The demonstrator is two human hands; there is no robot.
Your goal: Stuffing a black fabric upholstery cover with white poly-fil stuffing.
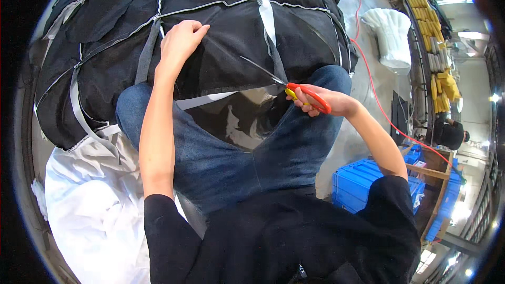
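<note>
A cut through black fabric (221, 47) seems to be midway. White cloth (89, 205) lies heaped far left. The left hand (179, 42) presses flat and open on the fabric across the knees; the right hand (329, 100) is closed round red-handled scissors (294, 89), blades in the cloth. The next snip needs the fabric kept taut. Right: blue crates (357, 184), a white stack (392, 37), probably a workshop.

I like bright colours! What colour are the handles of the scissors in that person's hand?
The scissors in the right hand have orange-red handles with some yellow, seen in the head view.
</note>
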